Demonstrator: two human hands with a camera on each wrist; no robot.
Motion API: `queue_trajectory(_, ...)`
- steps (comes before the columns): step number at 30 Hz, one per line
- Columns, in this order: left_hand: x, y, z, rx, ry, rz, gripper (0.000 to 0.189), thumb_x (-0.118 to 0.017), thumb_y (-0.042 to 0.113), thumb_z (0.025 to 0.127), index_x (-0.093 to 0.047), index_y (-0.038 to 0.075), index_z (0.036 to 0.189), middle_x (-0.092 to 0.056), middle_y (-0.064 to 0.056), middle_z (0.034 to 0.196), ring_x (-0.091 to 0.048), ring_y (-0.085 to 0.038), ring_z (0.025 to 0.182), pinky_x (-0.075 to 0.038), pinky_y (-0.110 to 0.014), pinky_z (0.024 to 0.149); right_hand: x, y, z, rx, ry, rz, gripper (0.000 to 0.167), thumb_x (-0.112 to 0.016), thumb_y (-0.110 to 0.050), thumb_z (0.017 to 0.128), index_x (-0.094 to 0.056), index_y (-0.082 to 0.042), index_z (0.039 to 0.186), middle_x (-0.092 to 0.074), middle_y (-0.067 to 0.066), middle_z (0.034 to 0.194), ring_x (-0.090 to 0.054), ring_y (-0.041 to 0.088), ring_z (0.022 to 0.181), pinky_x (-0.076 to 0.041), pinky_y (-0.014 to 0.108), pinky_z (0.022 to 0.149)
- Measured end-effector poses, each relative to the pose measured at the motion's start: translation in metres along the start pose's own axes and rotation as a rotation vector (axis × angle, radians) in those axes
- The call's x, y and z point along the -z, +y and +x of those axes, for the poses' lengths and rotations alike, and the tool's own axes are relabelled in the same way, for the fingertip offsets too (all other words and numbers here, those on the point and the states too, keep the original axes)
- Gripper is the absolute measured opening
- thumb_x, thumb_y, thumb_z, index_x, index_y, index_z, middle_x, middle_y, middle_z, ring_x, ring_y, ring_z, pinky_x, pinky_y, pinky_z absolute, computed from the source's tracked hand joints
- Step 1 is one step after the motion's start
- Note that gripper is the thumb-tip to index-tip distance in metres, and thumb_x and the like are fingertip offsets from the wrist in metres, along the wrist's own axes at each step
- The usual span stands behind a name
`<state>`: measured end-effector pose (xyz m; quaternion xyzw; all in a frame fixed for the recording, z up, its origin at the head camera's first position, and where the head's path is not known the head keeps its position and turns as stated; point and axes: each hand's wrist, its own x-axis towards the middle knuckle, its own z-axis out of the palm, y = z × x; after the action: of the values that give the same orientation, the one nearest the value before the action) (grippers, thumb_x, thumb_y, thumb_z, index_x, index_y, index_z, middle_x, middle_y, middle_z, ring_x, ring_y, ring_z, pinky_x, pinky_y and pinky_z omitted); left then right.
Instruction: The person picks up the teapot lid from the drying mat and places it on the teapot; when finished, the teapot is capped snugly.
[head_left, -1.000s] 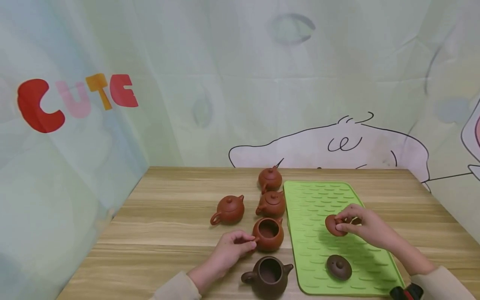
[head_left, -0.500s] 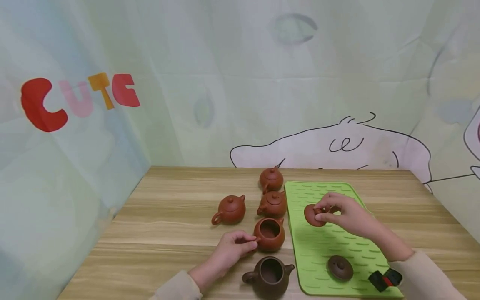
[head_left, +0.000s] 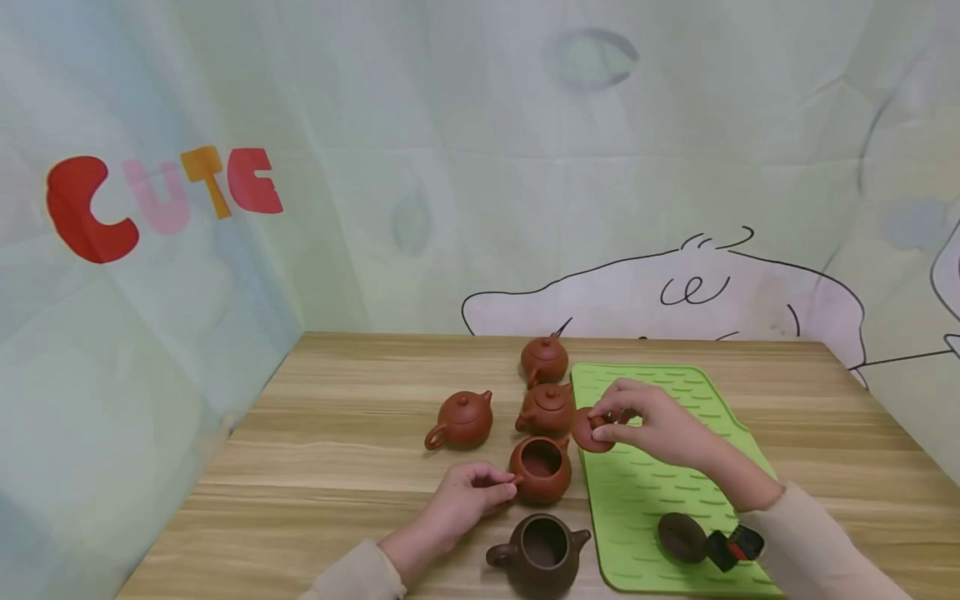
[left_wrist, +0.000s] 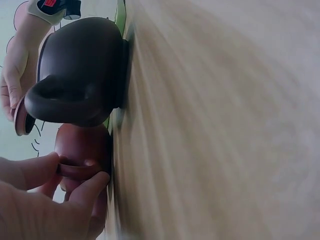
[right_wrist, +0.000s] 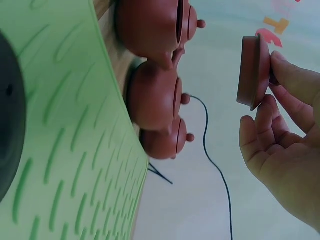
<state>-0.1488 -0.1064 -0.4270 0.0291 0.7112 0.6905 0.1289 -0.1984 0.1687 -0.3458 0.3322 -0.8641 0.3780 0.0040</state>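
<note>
Lidded teapots [head_left: 547, 412] set beside green mat [head_left: 645, 500] | dark teapot [head_left: 543, 573] uncovered | handle [left_wrist: 80, 172] of uncovered red teapot [head_left: 540, 487] pinched by left hand [head_left: 465, 500] | red lid [head_left: 587, 436] pinched by right hand [head_left: 654, 427]

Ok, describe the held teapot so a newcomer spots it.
A green mat lies on the wooden table, with four teapots lined along its left edge. The open red teapot, second from the person, stands just beyond the dark teapot, handle pinched by the left hand. It alone is both red and lidless.
</note>
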Motion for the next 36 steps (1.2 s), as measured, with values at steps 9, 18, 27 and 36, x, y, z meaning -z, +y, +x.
queue_trajectory(9, 0.0, -0.002, 0.001, 0.001, -0.005, 0.005, 0.02, -0.068, -0.002, 0.085, -0.064, -0.015, 0.1, -0.071, -0.01, 0.097, -0.062, -0.005, 0.079, -0.053, -0.023, 0.075, -0.016, -0.005, 0.014, 0.02, -0.047, 0.004, 0.016, -0.071, -0.023, 0.087, -0.073, -0.013, 0.101, -0.061, -0.005, 0.092, -0.055, 0.009, 0.085, -0.051, 0.027, 0.073)
queue_trajectory(18, 0.001, -0.003, 0.002, 0.004, -0.007, 0.022, 0.021, -0.069, -0.001, 0.085, -0.064, -0.014, 0.1, -0.071, -0.008, 0.096, -0.061, -0.005, 0.077, -0.052, -0.023, 0.073, -0.036, -0.007, 0.024, 0.039, -0.091, 0.013, 0.014, -0.071, -0.02, 0.087, -0.073, -0.013, 0.1, -0.06, -0.005, 0.093, -0.055, 0.01, 0.086, -0.051, 0.027, 0.074)
queue_trajectory(27, 0.001, -0.001, 0.002, 0.004, -0.012, 0.013, 0.022, -0.068, -0.002, 0.085, -0.064, -0.015, 0.102, -0.07, -0.006, 0.091, -0.062, -0.005, 0.076, -0.053, -0.024, 0.074, -0.049, -0.003, 0.027, 0.054, -0.097, 0.031, 0.014, -0.071, -0.018, 0.088, -0.073, -0.01, 0.099, -0.058, -0.003, 0.089, -0.051, 0.007, 0.079, -0.048, 0.026, 0.067)
queue_trajectory(36, 0.001, 0.001, 0.001, 0.003, -0.018, 0.006, 0.022, -0.068, -0.002, 0.085, -0.064, -0.015, 0.102, -0.072, -0.011, 0.095, -0.062, -0.005, 0.078, -0.054, -0.026, 0.076, -0.057, -0.001, 0.03, 0.027, -0.106, 0.028, 0.011, -0.072, -0.015, 0.086, -0.073, -0.01, 0.096, -0.058, -0.002, 0.088, -0.051, 0.01, 0.08, -0.046, 0.024, 0.066)
